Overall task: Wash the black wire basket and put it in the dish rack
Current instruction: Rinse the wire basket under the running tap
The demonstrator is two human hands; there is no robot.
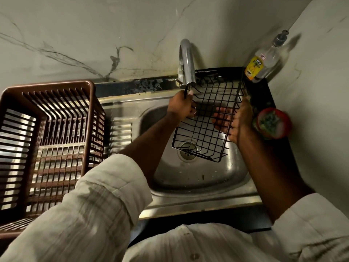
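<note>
The black wire basket (pixel 209 118) hangs tilted over the steel sink (pixel 198 176), its far end under the chrome tap (pixel 187 63). My left hand (pixel 181 107) grips the basket's left rim just below the tap spout. My right hand (pixel 238 121) holds the right side, thumb along the outer rim and fingers showing through the mesh on the inside. The brown plastic dish rack (pixel 49 144) stands on the drainboard to the left of the sink, with nothing in it.
A clear dishwash gel pump bottle (pixel 264 61) stands in the back right corner. A red round tub (pixel 273 122) holding a scrubber sits on the black counter edge right of the sink. Marble wall runs behind and to the right.
</note>
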